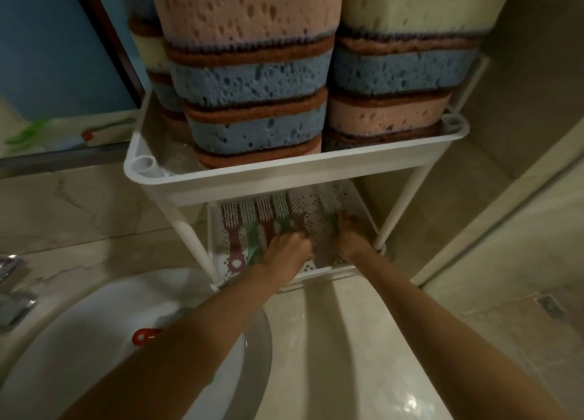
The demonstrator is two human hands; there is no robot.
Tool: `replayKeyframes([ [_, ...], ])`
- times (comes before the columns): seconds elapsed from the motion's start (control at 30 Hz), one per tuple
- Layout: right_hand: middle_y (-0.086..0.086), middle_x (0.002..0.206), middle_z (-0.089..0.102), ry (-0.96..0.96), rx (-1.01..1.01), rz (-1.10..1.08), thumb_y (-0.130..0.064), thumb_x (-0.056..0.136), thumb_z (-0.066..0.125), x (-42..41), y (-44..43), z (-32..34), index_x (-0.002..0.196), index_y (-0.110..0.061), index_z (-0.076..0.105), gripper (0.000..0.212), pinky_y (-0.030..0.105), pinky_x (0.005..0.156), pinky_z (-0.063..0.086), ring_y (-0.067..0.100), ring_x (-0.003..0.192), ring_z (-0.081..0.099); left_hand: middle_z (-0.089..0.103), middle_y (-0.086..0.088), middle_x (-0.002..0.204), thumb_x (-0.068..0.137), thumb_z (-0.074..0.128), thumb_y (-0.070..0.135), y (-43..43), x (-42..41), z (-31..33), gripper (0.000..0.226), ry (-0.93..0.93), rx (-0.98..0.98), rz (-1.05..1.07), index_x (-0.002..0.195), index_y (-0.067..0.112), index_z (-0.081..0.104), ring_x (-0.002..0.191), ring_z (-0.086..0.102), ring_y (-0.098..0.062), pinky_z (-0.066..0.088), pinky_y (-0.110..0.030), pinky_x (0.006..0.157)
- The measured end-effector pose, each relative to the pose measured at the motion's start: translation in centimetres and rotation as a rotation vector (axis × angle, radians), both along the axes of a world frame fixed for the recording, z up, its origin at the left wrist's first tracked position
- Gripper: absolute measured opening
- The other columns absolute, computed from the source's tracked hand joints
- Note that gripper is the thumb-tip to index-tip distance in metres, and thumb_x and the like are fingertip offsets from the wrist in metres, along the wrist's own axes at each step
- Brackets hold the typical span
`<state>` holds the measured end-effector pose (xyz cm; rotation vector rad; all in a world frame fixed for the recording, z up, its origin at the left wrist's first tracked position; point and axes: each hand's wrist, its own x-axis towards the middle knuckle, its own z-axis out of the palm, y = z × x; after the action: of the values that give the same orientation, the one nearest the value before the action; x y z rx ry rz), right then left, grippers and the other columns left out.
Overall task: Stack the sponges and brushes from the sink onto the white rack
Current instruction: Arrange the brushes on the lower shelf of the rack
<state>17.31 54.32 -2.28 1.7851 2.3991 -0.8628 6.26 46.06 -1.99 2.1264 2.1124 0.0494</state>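
The white rack (284, 170) stands beside the sink (79, 334). Its top tray holds tall stacks of sponges (252, 81) in pink, blue and pale green with brown scrub layers. On the perforated lower shelf (319, 266) several brushes (249, 220) lie side by side, maroon and green, bristles facing up. My left hand (287, 250) is closed over the handles of the middle brushes. My right hand (347, 235) grips a green brush (328, 205) at the right end of the row. A red brush handle (145, 336) lies in the sink, partly hidden behind my left forearm.
A chrome tap (12, 293) sits at the sink's left edge. A mirror (63, 56) and a shelf with small items are on the left wall. Beige tiled floor with a drain (550, 306) lies to the right, along a tiled wall.
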Motion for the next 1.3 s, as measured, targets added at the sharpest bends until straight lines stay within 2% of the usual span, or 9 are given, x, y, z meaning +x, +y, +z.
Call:
replayKeyframes([
  [0.07,0.017,0.148,0.030,0.027,-0.026,0.035,-0.026,0.099,0.037,-0.4,-0.4,0.3,0.146,-0.010,0.022,0.052,0.044,0.111,0.031,0.036,0.133,0.035,0.064,-0.012,0.114,0.093,0.050,0.025,0.3,0.0,0.1,0.030,-0.009,-0.027,0.051,0.110,0.005,0.065,0.106,0.061,-0.030,0.049,-0.037,0.086],
  [0.13,0.018,0.151,0.023,0.013,-0.016,0.039,-0.014,0.097,0.039,-0.6,-0.3,0.5,0.147,-0.009,0.018,0.055,0.041,0.113,0.025,0.036,0.137,0.027,0.059,-0.013,0.122,0.093,0.050,0.027,0.5,0.1,0.1,0.033,-0.011,-0.034,0.096,0.116,0.006,0.061,0.112,0.056,-0.030,0.046,-0.037,0.090],
  [0.27,0.018,0.151,0.023,-0.105,0.052,0.086,-0.017,0.097,0.039,-0.8,0.0,0.1,0.147,-0.011,0.017,0.055,0.039,0.115,0.023,0.033,0.139,0.025,0.048,-0.013,0.135,0.093,0.050,0.031,0.6,0.0,-0.7,0.046,0.007,-0.014,0.119,0.133,0.008,0.048,0.124,0.044,-0.030,0.035,-0.036,0.104],
  [0.43,0.019,0.148,0.027,0.040,0.051,0.070,-0.011,0.097,0.037,-1.0,0.1,0.2,0.143,-0.010,0.030,0.046,0.042,0.111,0.025,0.035,0.136,0.027,0.053,-0.012,0.134,0.089,0.056,0.030,0.9,-0.6,-0.8,0.048,-0.111,-0.019,0.132,0.130,0.007,0.050,0.125,0.046,-0.028,0.035,-0.033,0.105],
  [0.53,0.011,0.152,0.024,0.051,0.055,0.022,-0.026,0.102,0.023,-1.6,0.2,0.2,0.144,-0.013,0.027,0.045,0.040,0.116,0.022,0.029,0.139,0.024,0.056,-0.009,0.130,0.084,0.062,0.030,0.9,-1.1,-0.9,0.048,-0.167,0.011,0.106,0.128,0.010,0.053,0.121,0.049,-0.027,0.037,-0.032,0.104],
  [0.8,0.011,0.151,0.018,-0.037,0.069,0.077,-0.021,0.099,0.031,-1.7,0.1,0.4,0.145,-0.026,0.025,0.047,0.040,0.113,0.022,0.031,0.138,0.019,0.038,-0.008,0.148,0.080,0.068,0.030,0.6,-2.1,-1.4,0.076,-0.262,-0.023,0.082,0.144,0.011,0.032,0.135,0.038,-0.026,0.034,-0.036,0.110],
  [0.97,0.011,0.152,0.016,-0.029,0.038,0.090,-0.026,0.100,0.027,-2.2,-0.3,0.1,0.146,-0.025,0.022,0.047,0.040,0.113,0.020,0.030,0.139,0.017,0.041,-0.008,0.145,0.080,0.069,0.025,0.5,-2.2,-1.4,0.070,-0.316,-0.013,0.082,0.140,0.009,0.037,0.130,0.044,-0.026,0.039,-0.033,0.106],
  [1.2,0.014,0.154,0.011,-0.083,0.017,0.118,-0.028,0.099,0.029,-2.1,-0.9,0.9,0.148,-0.026,0.017,0.050,0.046,0.116,0.016,0.035,0.142,0.012,0.033,-0.007,0.151,0.085,0.063,0.026,0.3,-2.3,-1.4,0.071,-0.310,-0.039,0.096,0.146,0.012,0.030,0.133,0.039,-0.028,0.035,-0.035,0.110],
  [1.3,0.020,0.146,0.032,0.048,0.090,0.022,-0.022,0.097,0.035,-1.8,-1.6,1.2,0.142,-0.010,0.032,0.047,0.045,0.114,0.024,0.037,0.137,0.027,0.041,-0.013,0.144,0.095,0.048,0.024,-0.8,-2.0,-0.1,0.046,-0.350,-0.026,0.162,0.137,0.006,0.041,0.132,0.039,-0.030,0.030,-0.034,0.110],
])
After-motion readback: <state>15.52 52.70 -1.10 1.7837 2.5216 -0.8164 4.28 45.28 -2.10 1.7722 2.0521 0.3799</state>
